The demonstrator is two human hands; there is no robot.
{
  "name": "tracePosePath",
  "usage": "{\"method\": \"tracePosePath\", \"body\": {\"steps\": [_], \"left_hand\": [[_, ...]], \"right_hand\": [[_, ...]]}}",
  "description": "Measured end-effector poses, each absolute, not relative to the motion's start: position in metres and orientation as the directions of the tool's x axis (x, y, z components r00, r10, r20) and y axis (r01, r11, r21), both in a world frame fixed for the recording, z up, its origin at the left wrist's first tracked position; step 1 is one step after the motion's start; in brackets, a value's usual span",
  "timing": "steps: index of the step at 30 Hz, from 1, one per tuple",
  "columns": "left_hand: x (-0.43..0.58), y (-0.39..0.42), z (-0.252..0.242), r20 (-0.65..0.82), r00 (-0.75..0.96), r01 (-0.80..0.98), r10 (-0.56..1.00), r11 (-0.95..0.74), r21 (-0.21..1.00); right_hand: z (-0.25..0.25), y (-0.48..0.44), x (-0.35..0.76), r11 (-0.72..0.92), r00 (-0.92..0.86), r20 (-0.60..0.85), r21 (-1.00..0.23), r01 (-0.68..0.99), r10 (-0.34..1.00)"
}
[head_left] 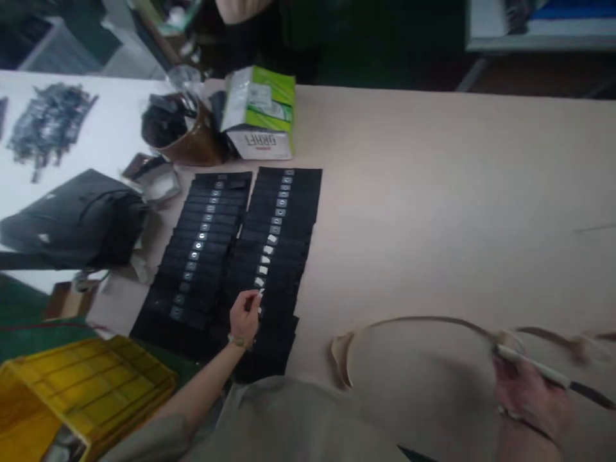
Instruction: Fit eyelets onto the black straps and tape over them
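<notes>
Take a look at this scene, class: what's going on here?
A person is at a long beige table. Their left hand is over two rows of black strips, its fingers at a line of small white pieces. Their right hand, blurred, grips a white-handled tool near a thin curled tan strip. A yellow crate sits beside their left arm, and a green-and-white box stands at the table's far edge.

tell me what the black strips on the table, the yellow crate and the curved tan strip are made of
The black strips look like leather or synthetic leather, matte and shineless; blur hides which. The yellow crate looks like moulded plastic, glossy with a ribbed grid. The curved tan strip looks like thin leather, dull and limply bending.
</notes>
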State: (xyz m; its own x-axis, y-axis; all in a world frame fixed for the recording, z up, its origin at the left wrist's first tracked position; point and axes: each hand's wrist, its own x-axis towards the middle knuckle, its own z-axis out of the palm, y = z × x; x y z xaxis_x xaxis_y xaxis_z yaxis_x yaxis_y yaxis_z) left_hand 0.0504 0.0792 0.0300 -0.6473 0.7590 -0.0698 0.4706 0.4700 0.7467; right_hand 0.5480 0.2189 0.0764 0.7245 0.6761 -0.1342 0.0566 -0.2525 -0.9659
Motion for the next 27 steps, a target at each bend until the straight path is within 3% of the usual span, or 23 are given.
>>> {"method": "tracePosePath", "body": {"steps": [3, 4, 7, 10, 14, 17, 20, 27], "left_hand": [[0.027, 0.066, 0.024, -0.098, -0.753, 0.337, 0.65, 0.509, 0.792], [0.022, 0.063, 0.022, -0.098, -0.766, 0.313, 0.635, 0.502, 0.806], [0.01, 0.057, 0.017, -0.063, -0.76, 0.307, 0.647, 0.443, 0.843], [0.002, 0.052, 0.019, -0.016, -0.739, 0.327, 0.674, 0.379, 0.866], [-0.008, 0.04, 0.021, 0.031, -0.748, 0.345, 0.663, 0.348, 0.872], [-0.012, 0.028, 0.015, 0.033, -0.759, 0.351, 0.65, 0.366, 0.862], [-0.013, 0.02, 0.006, 0.019, -0.768, 0.345, 0.64, 0.39, 0.854], [-0.011, 0.017, -0.002, 0.002, -0.775, 0.353, 0.632, 0.431, 0.831]], "right_hand": [[0.042, 0.262, 0.441, -0.384, 0.435, -0.353, -0.923, -0.018, 0.828], [0.033, 0.276, 0.393, -0.374, 0.3, -0.355, -0.927, 0.005, 0.885], [0.016, 0.322, 0.247, -0.189, -0.099, -0.21, -0.964, 0.188, 0.973], [0.01, 0.37, 0.14, 0.076, -0.29, -0.037, -0.927, 0.367, 0.956], [0.003, 0.406, 0.079, 0.233, -0.325, 0.094, -0.877, 0.419, 0.941], [-0.01, 0.408, 0.066, 0.289, -0.362, 0.112, -0.827, 0.482, 0.925], [-0.026, 0.403, 0.062, 0.314, -0.422, 0.078, -0.789, 0.528, 0.903], [-0.03, 0.407, 0.062, 0.29, -0.334, 0.114, -0.789, 0.542, 0.936]]}}
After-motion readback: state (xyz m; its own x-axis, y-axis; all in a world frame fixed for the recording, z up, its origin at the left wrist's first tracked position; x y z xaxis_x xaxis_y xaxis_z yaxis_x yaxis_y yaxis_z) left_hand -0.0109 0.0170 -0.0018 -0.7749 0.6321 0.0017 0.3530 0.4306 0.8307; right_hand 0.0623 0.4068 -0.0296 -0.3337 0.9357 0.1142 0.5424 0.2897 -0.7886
